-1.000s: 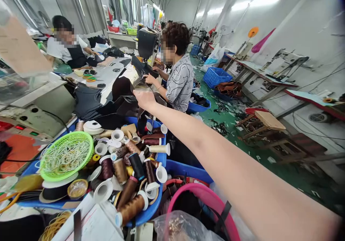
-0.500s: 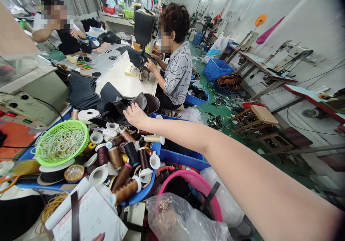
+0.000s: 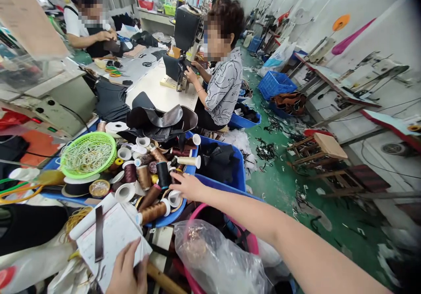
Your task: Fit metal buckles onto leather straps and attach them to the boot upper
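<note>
The right hand (image 3: 188, 185), fingers loosely spread and holding nothing, hovers at the blue tray's (image 3: 177, 215) right rim, touching thread spools (image 3: 154, 188) lying leftward; left hand (image 3: 126, 270) grips papers (image 3: 112, 237).

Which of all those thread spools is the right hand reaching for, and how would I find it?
Start at the blue tray crowded with thread spools, right of the green mesh basket. The right hand hovers over the tray's near right edge, fingertips at a small white-flanged spool. Its neighbours are taller cones wound with brown or black thread, such as the tan cone.
</note>
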### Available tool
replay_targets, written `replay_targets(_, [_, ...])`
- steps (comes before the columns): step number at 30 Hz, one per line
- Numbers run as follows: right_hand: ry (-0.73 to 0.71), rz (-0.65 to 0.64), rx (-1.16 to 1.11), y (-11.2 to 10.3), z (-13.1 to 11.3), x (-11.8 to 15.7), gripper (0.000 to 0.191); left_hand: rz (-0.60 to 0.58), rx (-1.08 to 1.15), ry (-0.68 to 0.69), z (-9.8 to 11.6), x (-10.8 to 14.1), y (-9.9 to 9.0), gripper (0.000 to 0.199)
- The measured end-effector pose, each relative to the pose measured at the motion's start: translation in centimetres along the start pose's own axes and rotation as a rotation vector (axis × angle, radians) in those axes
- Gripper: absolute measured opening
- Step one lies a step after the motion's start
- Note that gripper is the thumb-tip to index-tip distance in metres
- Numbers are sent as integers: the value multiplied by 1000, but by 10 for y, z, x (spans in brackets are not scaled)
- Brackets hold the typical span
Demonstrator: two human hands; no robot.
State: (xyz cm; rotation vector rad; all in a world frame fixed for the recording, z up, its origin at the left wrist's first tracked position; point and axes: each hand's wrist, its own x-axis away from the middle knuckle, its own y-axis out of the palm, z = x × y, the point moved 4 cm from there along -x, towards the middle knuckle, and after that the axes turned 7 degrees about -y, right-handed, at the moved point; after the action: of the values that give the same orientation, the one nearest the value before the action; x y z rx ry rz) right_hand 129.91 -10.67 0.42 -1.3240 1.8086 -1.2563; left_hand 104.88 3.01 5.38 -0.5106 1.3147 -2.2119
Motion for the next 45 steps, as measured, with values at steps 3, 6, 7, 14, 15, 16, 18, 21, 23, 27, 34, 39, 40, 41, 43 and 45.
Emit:
replay_targets(3, [119,98,-83,-14,22,-18,31,-109,-230,-69,13,-37,12,41])
replay_targets(6, [196,151,-132,-34,37,-34,28,-253,-334,-8,23,-70,28,45])
replay_targets(7, [234,169,-147,-40,40,-36,28,-280,-336,16,25,-79,30,44])
replay_targets(14, [510,257,-237,-52,56,-15,31,-138,-194,33,36,-136,-29,46])
replay_targets(15, [518,257,-251,-52,57,-11,30,-89,-169,14,39,-143,-41,47])
replay_targets(16, [521,256,-264,-51,57,-7,30,-39,-142,-13,42,-148,-51,48])
replay_targets(18, [514,254,-281,-50,56,0,29,48,-102,-61,46,-153,-63,48])
replay_targets(21, [473,266,-277,-48,46,5,33,86,-88,-64,52,-150,-50,49])
replay_targets(23, [425,280,-262,-46,35,6,36,57,-86,-46,54,-147,-30,49])
replay_targets(27, [331,299,-226,-49,1,14,32,-7,-86,-56,54,-138,-3,49])
replay_targets(34, [244,28,-353,-39,-91,124,71,178,166,93,62,-41,-48,25])
replay_targets(39, [590,-241,-291,11,-124,227,126,133,368,373,46,60,-64,26])
replay_targets(40, [616,-237,-311,19,-125,239,114,108,344,384,37,72,-61,27])
replay_targets(41, [617,-209,-354,25,-124,249,99,69,305,362,27,81,-56,25])
replay_targets(43, [592,-94,-489,26,-119,261,76,-74,202,247,5,90,-41,17])
replay_targets(45, [600,39,-633,12,-109,272,60,-254,98,90,-13,94,-25,20])
